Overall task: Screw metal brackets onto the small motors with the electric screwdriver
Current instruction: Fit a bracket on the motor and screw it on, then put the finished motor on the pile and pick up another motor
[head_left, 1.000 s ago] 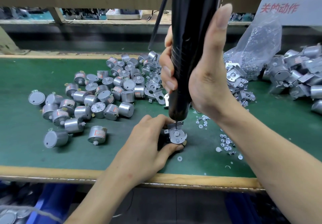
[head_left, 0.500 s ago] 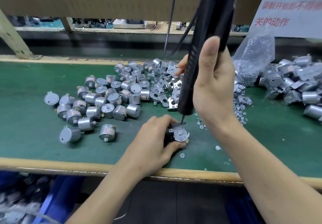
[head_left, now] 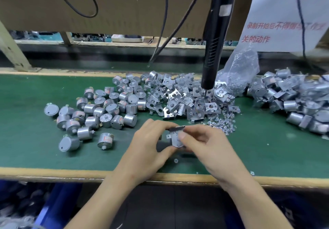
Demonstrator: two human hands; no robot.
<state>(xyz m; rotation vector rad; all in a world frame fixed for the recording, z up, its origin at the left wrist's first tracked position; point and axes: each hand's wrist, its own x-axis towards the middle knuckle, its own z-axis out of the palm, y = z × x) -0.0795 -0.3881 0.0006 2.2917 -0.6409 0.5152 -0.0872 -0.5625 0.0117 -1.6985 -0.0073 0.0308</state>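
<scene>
Two hands on one bracketed motor (head_left: 175, 139): my left hand (head_left: 151, 144) and right hand (head_left: 209, 145) both pinch it near me, while the electric screwdriver (head_left: 216, 42) hangs unheld farther off.

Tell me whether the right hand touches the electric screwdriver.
Apart: head view shows the electric screwdriver hanging over the brackets, the right hand below, holding the motor.

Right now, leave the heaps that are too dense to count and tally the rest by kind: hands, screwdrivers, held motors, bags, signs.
Hands, left hand and right hand: 2
electric screwdriver, hanging: 1
bracketed motor, held in both hands: 1
plastic bag: 1
paper sign: 1
Total: 6
</scene>
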